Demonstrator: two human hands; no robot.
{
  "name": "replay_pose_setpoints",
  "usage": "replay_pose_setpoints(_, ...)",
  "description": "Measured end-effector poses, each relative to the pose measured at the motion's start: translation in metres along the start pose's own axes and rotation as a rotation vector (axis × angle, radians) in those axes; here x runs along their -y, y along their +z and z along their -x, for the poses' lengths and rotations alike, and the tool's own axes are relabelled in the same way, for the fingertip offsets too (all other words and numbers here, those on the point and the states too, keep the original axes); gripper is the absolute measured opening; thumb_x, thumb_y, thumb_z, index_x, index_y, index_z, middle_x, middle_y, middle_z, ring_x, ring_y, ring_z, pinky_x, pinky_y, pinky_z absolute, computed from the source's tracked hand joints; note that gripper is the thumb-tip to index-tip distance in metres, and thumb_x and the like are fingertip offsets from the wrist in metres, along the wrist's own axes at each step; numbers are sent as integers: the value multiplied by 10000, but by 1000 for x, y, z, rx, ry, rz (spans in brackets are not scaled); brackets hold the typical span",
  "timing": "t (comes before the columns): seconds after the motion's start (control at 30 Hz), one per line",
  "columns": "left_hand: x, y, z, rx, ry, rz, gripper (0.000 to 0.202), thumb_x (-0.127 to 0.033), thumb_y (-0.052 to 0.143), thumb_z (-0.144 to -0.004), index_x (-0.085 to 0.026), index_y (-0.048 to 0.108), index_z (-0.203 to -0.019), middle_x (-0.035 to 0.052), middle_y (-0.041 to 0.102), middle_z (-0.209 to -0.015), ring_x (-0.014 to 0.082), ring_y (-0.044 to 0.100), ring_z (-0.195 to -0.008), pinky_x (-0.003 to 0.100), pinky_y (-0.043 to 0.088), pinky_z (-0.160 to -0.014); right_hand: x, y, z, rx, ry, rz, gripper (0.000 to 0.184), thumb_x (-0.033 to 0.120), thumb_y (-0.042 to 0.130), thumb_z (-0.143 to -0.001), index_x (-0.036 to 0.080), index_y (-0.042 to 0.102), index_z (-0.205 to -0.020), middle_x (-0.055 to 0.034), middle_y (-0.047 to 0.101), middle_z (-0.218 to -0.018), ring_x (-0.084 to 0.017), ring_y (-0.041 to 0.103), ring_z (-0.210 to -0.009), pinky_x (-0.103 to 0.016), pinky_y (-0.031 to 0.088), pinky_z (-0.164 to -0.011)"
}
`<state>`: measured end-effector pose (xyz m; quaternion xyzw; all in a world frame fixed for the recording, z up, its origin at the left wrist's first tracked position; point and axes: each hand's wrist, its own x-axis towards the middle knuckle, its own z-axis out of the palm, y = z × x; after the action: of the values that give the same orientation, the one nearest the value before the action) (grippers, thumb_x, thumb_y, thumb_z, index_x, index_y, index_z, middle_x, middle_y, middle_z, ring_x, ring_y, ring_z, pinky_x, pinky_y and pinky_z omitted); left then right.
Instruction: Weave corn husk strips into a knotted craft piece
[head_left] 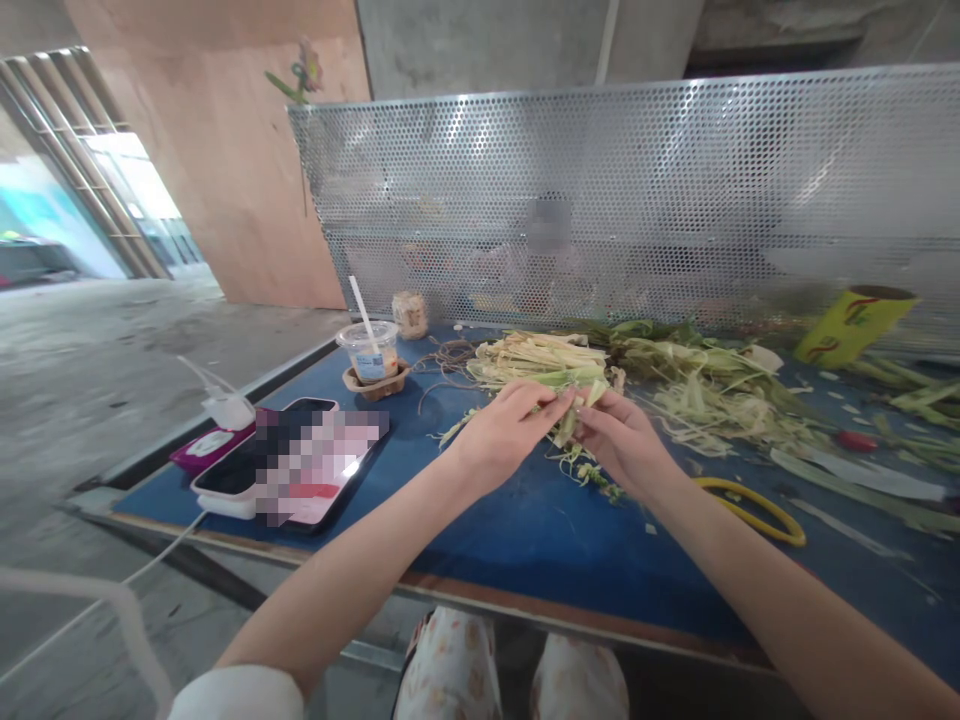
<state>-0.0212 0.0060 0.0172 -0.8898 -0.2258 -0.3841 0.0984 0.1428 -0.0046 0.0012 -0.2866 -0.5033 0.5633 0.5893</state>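
My left hand (499,430) and my right hand (622,440) meet over the middle of the blue table. Between their fingertips they pinch a pale green husk strip (598,392). The fingers of both are bent and closed. Just behind them lies a heap of cream and light green husk strips (536,355), with thin brown fibres (454,358) trailing to its left. A small sprig with yellow-green buds (598,478) rests on the table below my right hand. Farther right spreads a looser pile of green husks and shreds (705,390).
Left on the blue table (517,560) are a phone (262,455), a tablet-like screen (341,465), a purple box (210,447) and a straw cup (373,350). A yellow loop (757,510), a yellow printed tube (855,325) and a red object (857,441) lie right. Perforated metal panel (622,190) stands behind.
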Motion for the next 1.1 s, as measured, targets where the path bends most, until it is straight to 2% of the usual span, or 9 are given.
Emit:
replay_pose_setpoints(0.2, 2, 3, 0, 119, -4, -110, 336, -194, 259, -892, -110, 518, -1089, 89, 562, -894, 169, 500, -912, 314, 462, -793, -3, -2, -4, -34, -30, 109, 231, 351, 709, -578, 191, 568, -669, 37, 493, -563, -77, 431, -486, -237, 406, -502)
replay_pose_setpoints(0.33, 8, 1, -3, 156, 38, -92, 262, -128, 363, -852, -93, 582, -992, 81, 592, -827, 161, 527, -826, 285, 465, -764, 0, -3, -6, -1, -46, 256, 223, 331, 702, -593, 175, 560, -666, 34, 506, -552, -81, 449, -499, -230, 384, -509)
replay_pose_setpoints(0.43, 8, -5, -8, 206, -45, -7, 191, -105, 452, -812, -120, 636, -860, 59, 623, -770, 150, 560, -740, 264, 475, -699, 3, -5, -6, 46, -63, 465, 184, 298, 667, -636, 167, 540, -658, 28, 506, -571, -91, 465, -539, -229, 373, -526)
replay_pose_setpoints(0.5, 6, -9, -11, 236, -115, 83, 159, -121, 496, -794, -128, 648, -844, 47, 639, -757, 145, 575, -728, 252, 476, -681, 4, -6, -5, 68, -81, 535, 174, 300, 637, -665, 171, 521, -663, 31, 496, -581, -95, 465, -548, -232, 371, -531)
replay_pose_setpoints(0.6, 3, -13, -13, 268, -187, 211, 168, -164, 511, -795, -137, 649, -888, 34, 646, -738, 131, 583, -713, 228, 475, -647, 5, -7, -5, 106, -87, 545, 170, 303, 616, -681, 177, 503, -664, 34, 494, -587, -94, 464, -547, -231, 372, -531)
replay_pose_setpoints(0.7, 5, -14, -13, 290, -204, 252, 187, -187, 489, -811, -149, 650, -898, 28, 641, -721, 118, 582, -670, 217, 468, -614, 6, -7, -5, 135, -79, 524, 168, 307, 618, -675, 178, 511, -677, 28, 519, -610, -94, 477, -555, -231, 385, -541)
replay_pose_setpoints(0.93, 10, -15, -19, 344, -80, 36, 142, -153, 528, -780, -147, 669, -793, 29, 681, -758, 139, 602, -721, 230, 450, -670, 12, -4, -6, 103, 6, 603, 226, 350, 646, -640, 171, 509, -622, 34, 517, -521, -91, 473, -489, -236, 384, -506)
replay_pose_setpoints(1.1, 9, -21, -25, 378, -106, 14, 148, -169, 530, -779, -172, 676, -753, 9, 687, -735, 128, 612, -699, 212, 437, -652, 15, -3, -6, 91, 45, 572, 272, 397, 635, -659, 170, 505, -583, 24, 538, -503, -88, 478, -463, -242, 395, -497)
